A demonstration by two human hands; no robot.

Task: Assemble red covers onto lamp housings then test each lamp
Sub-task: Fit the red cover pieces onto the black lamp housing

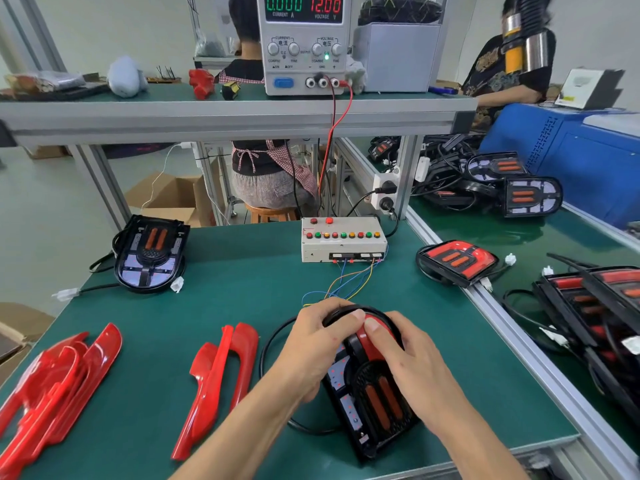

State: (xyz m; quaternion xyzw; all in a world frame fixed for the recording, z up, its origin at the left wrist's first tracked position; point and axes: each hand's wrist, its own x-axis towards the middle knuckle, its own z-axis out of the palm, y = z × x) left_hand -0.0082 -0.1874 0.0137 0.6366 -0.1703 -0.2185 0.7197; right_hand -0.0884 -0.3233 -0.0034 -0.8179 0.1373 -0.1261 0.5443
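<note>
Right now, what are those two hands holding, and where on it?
Both hands, left hand and right hand, grip the lamp housing at its rounded far end, thumbs pressing the red cover there.

Your two arms come up from the bottom edge, and both are bare right to that edge: if you have sleeves on, they are out of view. Your left hand [313,344] has no glove, ring or band on the side facing the camera. Your right hand [405,358] is bare too, its short, plain nails showing on two fingertips. No watch or strap shows at either wrist. The rest of your body is out of frame.
</note>
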